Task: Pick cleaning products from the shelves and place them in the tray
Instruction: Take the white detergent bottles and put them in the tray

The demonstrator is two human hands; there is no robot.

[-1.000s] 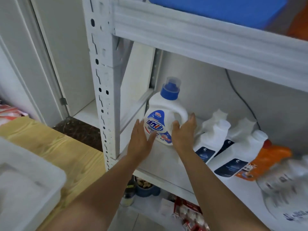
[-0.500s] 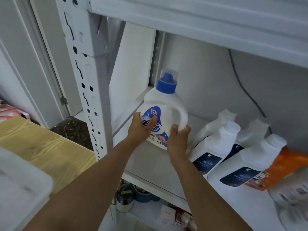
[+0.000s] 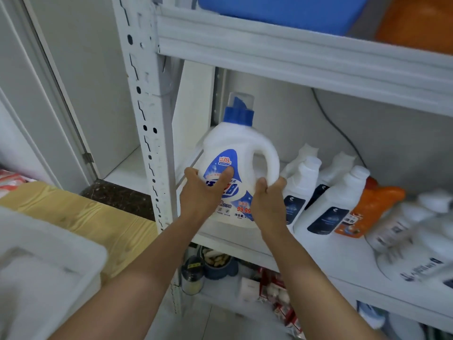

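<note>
Gripping a white plastic detergent jug (image 3: 236, 146) with 2 hands: left hand (image 3: 199, 195) wraps the glossy blue label side, right hand (image 3: 268, 200) curls round the foot of the moulded loop handle. Jug sits upright, blue cap up, at the left end of the white metal shelf (image 3: 343, 256), beside 4 white bottles (image 3: 335, 192). Translucent tray (image 3: 49, 261) is lower left on a wood-grain top (image 3: 98, 217).

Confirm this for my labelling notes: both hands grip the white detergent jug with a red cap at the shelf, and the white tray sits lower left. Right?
No: the cap is blue, not red. The head view shows the left hand and right hand gripping the white detergent jug at the shelf, with the white tray at lower left.
</note>
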